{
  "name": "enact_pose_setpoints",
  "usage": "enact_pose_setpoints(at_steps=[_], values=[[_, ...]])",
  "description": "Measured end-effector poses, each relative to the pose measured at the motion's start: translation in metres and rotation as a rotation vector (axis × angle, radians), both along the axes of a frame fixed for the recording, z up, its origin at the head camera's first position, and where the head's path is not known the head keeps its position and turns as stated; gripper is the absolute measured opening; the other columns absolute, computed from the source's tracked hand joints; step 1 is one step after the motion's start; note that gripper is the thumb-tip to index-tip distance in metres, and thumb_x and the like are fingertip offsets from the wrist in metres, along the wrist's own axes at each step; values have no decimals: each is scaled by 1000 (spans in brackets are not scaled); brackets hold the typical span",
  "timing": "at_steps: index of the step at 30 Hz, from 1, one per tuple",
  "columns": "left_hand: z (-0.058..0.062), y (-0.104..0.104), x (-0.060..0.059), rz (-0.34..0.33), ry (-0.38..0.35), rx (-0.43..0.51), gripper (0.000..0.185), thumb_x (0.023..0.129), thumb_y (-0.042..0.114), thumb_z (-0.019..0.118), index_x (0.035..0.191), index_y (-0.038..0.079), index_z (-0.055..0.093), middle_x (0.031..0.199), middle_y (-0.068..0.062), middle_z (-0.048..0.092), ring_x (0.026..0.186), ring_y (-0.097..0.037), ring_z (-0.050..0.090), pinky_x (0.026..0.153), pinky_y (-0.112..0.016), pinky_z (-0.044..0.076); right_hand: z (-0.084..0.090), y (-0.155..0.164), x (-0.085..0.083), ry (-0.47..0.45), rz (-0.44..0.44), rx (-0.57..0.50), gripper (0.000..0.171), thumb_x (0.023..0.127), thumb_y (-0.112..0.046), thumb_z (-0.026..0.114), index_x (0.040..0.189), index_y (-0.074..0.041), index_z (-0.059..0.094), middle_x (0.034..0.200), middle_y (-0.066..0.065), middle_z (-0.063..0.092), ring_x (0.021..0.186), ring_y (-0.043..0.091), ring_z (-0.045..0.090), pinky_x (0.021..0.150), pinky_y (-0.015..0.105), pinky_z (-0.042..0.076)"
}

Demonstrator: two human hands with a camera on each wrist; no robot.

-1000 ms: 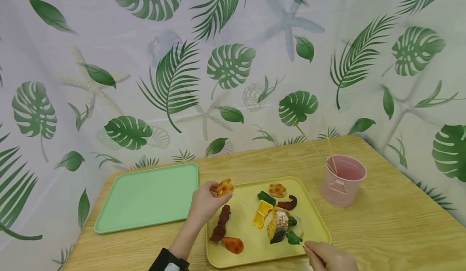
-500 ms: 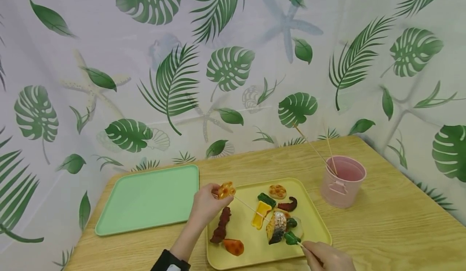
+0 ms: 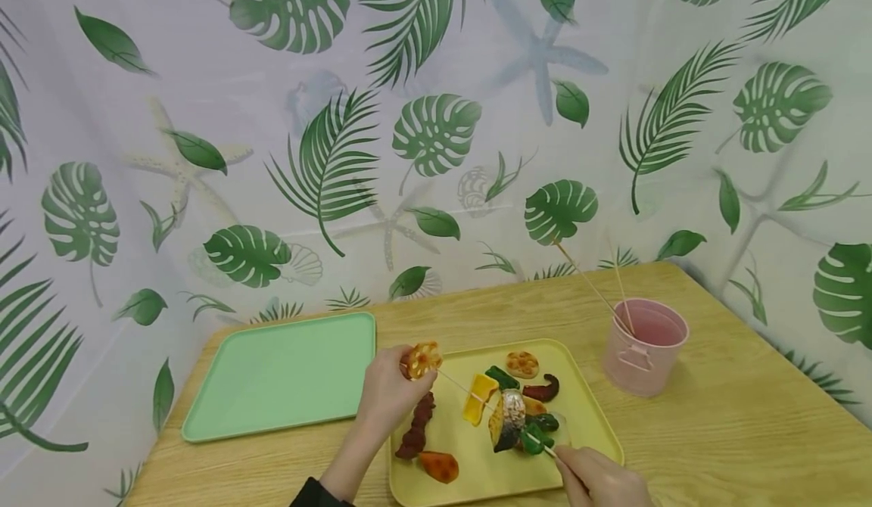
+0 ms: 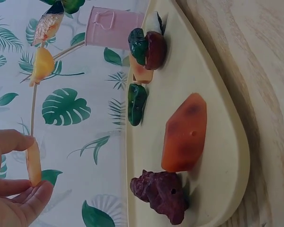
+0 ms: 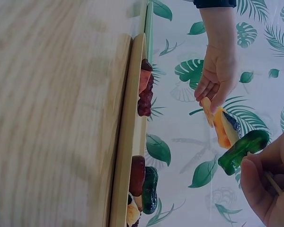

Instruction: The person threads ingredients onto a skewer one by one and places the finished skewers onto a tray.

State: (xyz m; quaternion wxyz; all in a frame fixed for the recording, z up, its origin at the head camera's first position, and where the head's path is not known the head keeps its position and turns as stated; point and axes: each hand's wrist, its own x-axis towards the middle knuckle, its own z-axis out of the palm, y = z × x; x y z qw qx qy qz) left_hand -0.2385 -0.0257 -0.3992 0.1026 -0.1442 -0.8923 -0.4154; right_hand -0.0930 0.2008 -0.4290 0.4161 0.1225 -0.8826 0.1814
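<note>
The green tray (image 3: 272,378) lies bare; the pink bucket (image 3: 643,356) blocks the right.

The head view looks forward and down from above the table's near edge, taking in the yellow tray (image 3: 599,431), green tray (image 3: 272,374) and leaf-print curtain (image 3: 436,113). Both wrist views sit low and close, turned sideways. The left wrist looks along the yellow tray (image 4: 227,156) towards the pink bucket (image 4: 111,28); the right wrist skims the tabletop (image 5: 52,113) towards that tray's rim (image 5: 128,142). All three share it.
</note>
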Motion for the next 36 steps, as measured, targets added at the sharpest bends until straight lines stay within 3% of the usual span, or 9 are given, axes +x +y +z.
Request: enact_pose_setpoints(at_steps=[7, 13, 17, 19, 25, 27, 29, 31, 36], values=[[0, 5, 4, -85, 41, -12, 41, 75, 20, 75, 105, -5, 63, 82, -7, 55, 68, -14, 50, 53, -22, 45, -1, -4, -5, 43, 37, -1, 64, 97, -47, 25, 73, -9, 71, 62, -7, 60, 51, -1, 53, 44, 12, 40], [2, 10, 8, -49, 72, -18, 44, 75, 19, 76, 109, -4, 61, 86, -8, 58, 69, -14, 54, 57, -24, 47, 1, -7, -10, 79, 62, -28, 61, 98, -45, 28, 72, -8, 70, 61, -7, 57, 50, -2, 48, 43, 12, 37], [3, 12, 11, -89, 79, -35, 40, 75, 19, 77, 104, -4, 62, 82, -5, 56, 68, -14, 52, 56, -23, 45, 3, -9, -11, 34, 35, -1, 62, 97, -45, 25, 74, -9, 71, 64, -6, 61, 54, 1, 55, 46, 13, 42], [3, 12, 11, -116, 86, -42, 41, 75, 19, 77, 104, -5, 63, 80, -5, 55, 68, -14, 51, 56, -23, 44, 5, -11, -11, -4, 21, 13, 45, 97, -36, 42, 76, -10, 71, 67, -4, 63, 58, 4, 59, 49, 15, 46], [2, 11, 11, -133, 50, -40, 41, 76, 17, 75, 108, -6, 61, 84, -6, 55, 71, -15, 52, 59, -23, 45, 5, -12, -16, -22, 25, 27, 46, 98, -36, 39, 77, -9, 70, 68, -3, 63, 59, 6, 60, 51, 18, 47], [1, 10, 10, -138, 45, -39, 41, 76, 16, 74, 109, -6, 61, 86, -7, 56, 72, -16, 52, 60, -24, 45, 4, -13, -16, -28, 18, 33, 31, 94, -29, 53, 76, -11, 70, 68, -4, 63, 59, 5, 59, 51, 18, 47], [1, 10, 10, -140, 48, -44, 41, 76, 15, 74, 108, -6, 61, 87, -7, 56, 72, -16, 52, 59, -23, 45, 5, -15, -15, -90, -11, 35, 8, 82, -18, 70, 75, -14, 70, 68, -6, 63, 59, 4, 59, 52, 19, 47], [0, 11, 11, -135, 67, -56, 40, 75, 15, 75, 108, -5, 62, 87, -7, 56, 72, -16, 51, 59, -23, 45, 9, -17, -13, -241, -56, 17, 12, 68, -11, 79, 76, -16, 72, 69, -8, 64, 62, 5, 59, 54, 22, 48], [-1, 13, 14, -112, 137, -102, 39, 73, 14, 76, 106, -4, 63, 88, -7, 57, 73, -16, 50, 59, -24, 43, 19, -19, -10, -557, -176, -54, 6, 75, -19, 76, 80, -22, 75, 68, -12, 59, 60, 5, 51, 48, 26, 40]])
